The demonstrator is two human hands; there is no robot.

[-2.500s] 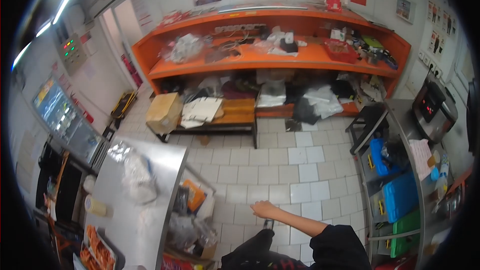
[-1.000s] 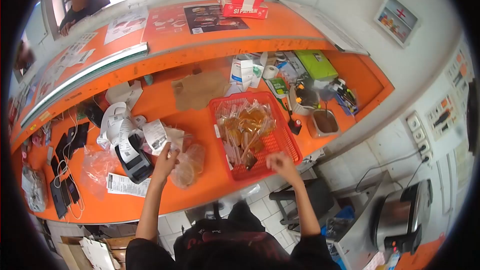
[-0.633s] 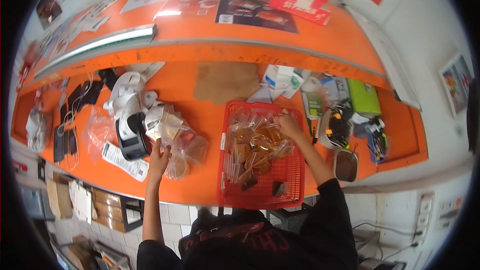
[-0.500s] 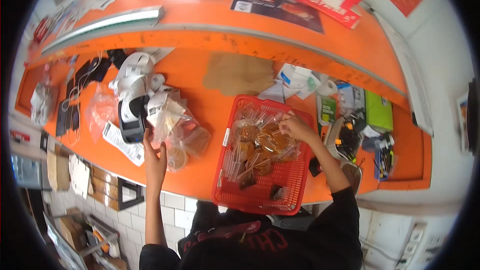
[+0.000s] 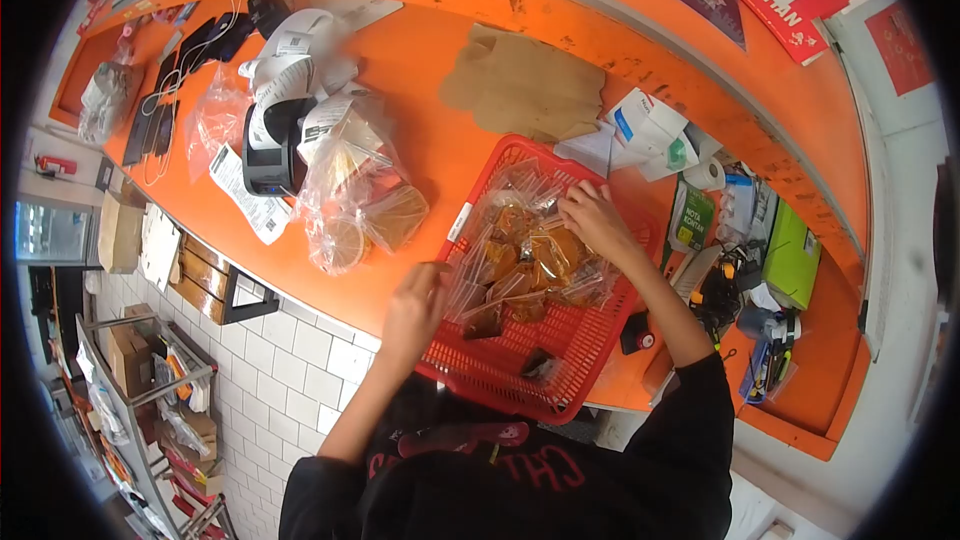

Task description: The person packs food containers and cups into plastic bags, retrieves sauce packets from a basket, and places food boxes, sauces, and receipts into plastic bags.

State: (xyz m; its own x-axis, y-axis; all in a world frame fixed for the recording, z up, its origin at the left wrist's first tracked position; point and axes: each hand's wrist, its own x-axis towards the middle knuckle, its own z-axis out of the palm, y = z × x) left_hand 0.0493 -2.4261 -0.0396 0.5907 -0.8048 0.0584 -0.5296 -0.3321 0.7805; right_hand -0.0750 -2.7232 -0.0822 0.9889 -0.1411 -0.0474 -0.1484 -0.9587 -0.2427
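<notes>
A red plastic basket point(image 5: 560, 370) sits at the counter's front edge, holding several small clear sachets point(image 5: 525, 260) of brown-orange sauce. My right hand point(image 5: 597, 220) is over the basket's upper right part, its fingers curled at the sachets; what they pinch is too small to make out. Beside the basket's left rim is my left hand point(image 5: 415, 310), with bent fingers; whether it holds anything cannot be seen. To its upper left lie a clear bag point(image 5: 350, 205) with round contents and a black receipt printer point(image 5: 272, 155) with curling paper.
Brown paper point(image 5: 525, 85) lies behind the basket on the orange counter point(image 5: 420, 70). At the right are a green box point(image 5: 792, 258), pens point(image 5: 770, 365) and a tape roll point(image 5: 705, 174). A raised shelf edge crosses behind. A metal rack point(image 5: 150, 395) stands at the lower left.
From across the room, the view has come to the counter. My left hand has left the bag and printer and moved right to the basket. My right hand has moved onto the sachets.
</notes>
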